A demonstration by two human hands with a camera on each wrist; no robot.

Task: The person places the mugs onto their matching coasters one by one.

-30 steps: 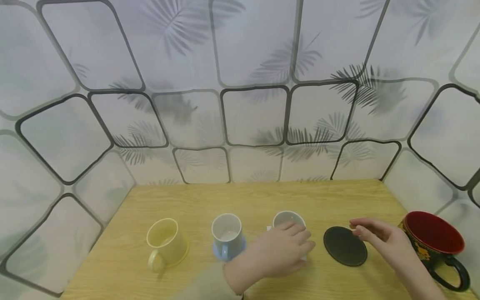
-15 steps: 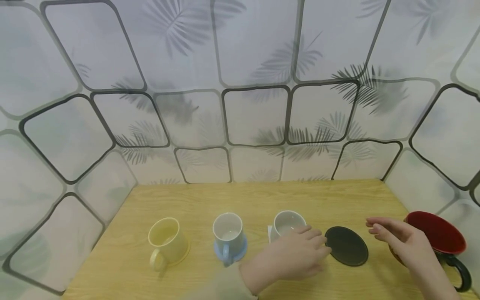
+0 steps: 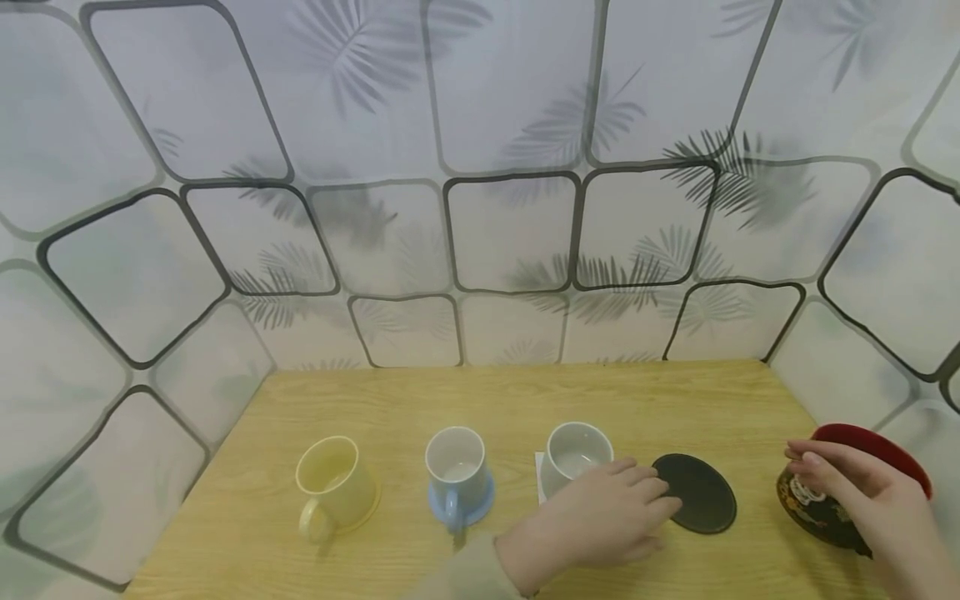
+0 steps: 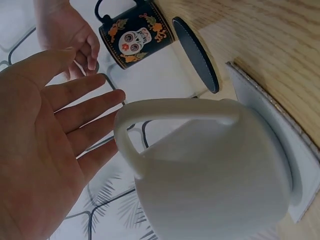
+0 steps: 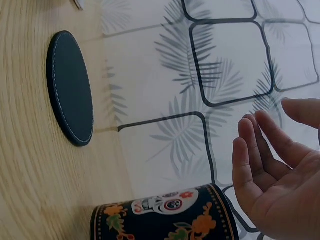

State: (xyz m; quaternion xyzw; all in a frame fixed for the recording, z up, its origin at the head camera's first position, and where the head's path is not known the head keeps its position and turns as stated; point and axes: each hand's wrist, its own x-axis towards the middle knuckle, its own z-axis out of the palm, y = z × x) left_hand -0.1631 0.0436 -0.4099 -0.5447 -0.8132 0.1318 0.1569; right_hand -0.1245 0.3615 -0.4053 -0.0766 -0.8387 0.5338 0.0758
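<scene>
My left hand (image 3: 600, 517) hovers in front of the white mug (image 3: 573, 457), overlapping its lower part in the head view. In the left wrist view its fingers are spread, with fingertips close beside the mug handle (image 4: 175, 109). A white square coaster (image 4: 246, 91) lies beneath that mug. My right hand (image 3: 877, 492) is over the black mug (image 3: 813, 510), partly hiding it. In the right wrist view that hand's fingers are loosely bent and hold nothing. The black mug shows a skull and orange flowers, with a red inside. Between the hands lies a round black coaster (image 3: 701, 496).
To the left, a yellow mug (image 3: 330, 479) stands on a yellow coaster (image 3: 369, 510). Beside it a light blue mug (image 3: 459, 483) stands on a blue coaster (image 3: 482, 502). A patterned white curtain (image 3: 510, 233) encloses the wooden tabletop (image 3: 495, 392) at back and sides.
My left hand has moved right, uncovering more of the white mug and reaching over the black coaster's edge. My right hand has moved right, from beside the black mug to over it.
</scene>
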